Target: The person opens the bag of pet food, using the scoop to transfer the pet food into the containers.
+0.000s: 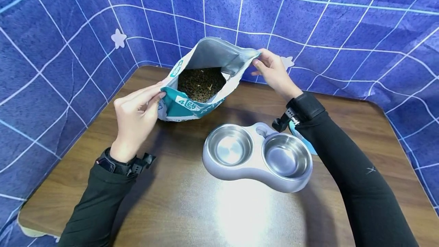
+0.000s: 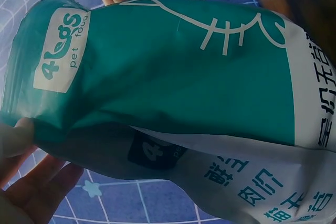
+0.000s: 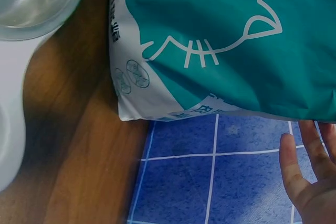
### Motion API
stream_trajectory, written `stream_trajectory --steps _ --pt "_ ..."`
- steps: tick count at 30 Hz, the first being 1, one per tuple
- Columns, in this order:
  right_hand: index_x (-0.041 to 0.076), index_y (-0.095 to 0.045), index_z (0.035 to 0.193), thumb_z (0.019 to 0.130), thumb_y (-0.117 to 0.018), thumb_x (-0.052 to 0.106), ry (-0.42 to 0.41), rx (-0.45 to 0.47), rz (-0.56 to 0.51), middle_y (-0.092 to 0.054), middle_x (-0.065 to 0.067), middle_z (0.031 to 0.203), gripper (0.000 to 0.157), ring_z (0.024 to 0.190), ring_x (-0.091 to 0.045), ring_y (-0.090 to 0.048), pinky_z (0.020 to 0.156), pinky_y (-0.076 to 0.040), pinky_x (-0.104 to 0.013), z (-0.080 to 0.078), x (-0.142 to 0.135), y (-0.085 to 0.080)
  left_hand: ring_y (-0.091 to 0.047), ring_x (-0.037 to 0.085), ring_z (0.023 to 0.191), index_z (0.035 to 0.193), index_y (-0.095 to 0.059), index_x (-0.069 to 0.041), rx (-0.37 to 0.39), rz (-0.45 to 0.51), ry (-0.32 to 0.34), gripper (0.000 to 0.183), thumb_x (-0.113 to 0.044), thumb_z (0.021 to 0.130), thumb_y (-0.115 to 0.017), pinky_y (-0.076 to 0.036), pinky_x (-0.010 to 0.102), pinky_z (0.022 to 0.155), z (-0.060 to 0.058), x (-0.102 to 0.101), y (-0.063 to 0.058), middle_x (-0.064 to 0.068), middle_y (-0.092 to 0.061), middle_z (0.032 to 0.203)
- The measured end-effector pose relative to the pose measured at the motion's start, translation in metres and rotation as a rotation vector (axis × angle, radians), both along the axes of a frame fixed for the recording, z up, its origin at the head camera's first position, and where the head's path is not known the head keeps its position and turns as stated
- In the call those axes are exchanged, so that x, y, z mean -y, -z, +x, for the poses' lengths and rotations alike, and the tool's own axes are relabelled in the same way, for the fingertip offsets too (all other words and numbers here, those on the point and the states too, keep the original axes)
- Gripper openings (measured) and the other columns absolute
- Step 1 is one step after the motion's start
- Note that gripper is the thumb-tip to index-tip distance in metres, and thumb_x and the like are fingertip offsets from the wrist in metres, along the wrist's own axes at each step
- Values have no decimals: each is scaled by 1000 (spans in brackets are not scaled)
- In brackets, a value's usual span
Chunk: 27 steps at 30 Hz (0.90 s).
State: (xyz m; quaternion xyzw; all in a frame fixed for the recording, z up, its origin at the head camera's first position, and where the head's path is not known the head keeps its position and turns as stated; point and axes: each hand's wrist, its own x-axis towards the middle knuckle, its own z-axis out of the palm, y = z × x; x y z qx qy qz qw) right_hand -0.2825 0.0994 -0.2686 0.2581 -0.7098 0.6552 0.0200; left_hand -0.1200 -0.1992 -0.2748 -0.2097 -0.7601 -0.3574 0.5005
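Observation:
A teal and white pet food bag [image 1: 171,106] stands at the back of the table with its mouth spread wide. Brown kibble [image 1: 200,83] shows inside, below the silvery lining. My left hand [image 1: 135,115] pinches the left end of the rim between thumb and fingers. At the opposite corner, my right hand [image 1: 272,72] pinches the rim. In the left wrist view the bag's side [image 2: 184,87] carries "4Legs pet food" lettering and white whisker lines. The right wrist view shows the bag's lower corner [image 3: 128,106] and part of a cat drawing.
In front of the bag sits a pale double feeder [image 1: 257,140] with two steel bowls, the left [image 1: 229,146] and the right [image 1: 286,155]. A light-blue item [image 1: 303,138] lies partly hidden under my right forearm. Blue gridded cloth [image 1: 257,3] hangs behind the wooden table [image 1: 171,201].

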Motion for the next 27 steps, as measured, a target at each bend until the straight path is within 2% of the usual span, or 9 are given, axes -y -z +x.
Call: stream_trajectory --steps 6,12,21,27 --pt "1 -58 107 98 -45 1 2 -7 67 -63 -3 109 16 101 -14 -58 85 -52 -39 8 -8 3 -69 31 86 90 -74 6 -6 -28 17 13 8 80 -67 -47 16 84 5 -2 6 16 -71 94" --pt "1 -57 109 99 -43 0 -16 0 53 -62 -4 110 18 102 -14 -58 85 -51 -38 14 -15 6 -69 31 86 87 -75 5 -30 -32 35 12 4 81 -65 -50 28 87 9 -4 10 13 -72 95" --pt "1 -57 110 99 -43 -1 -25 9 61 -61 -6 112 18 101 -15 -58 85 -51 -36 20 -21 12 -69 33 84 85 -74 6 -45 -35 50 10 5 80 -65 -51 31 86 13 -8 16 15 -72 93" --pt "-2 -56 109 98 -41 -5 -63 -24 90 -60 -2 108 19 100 -13 -58 86 -50 -39 26 -26 18 -69 35 83 86 -74 6 -67 -11 70 13 6 78 -64 -51 27 87 17 -8 22 18 -71 91"
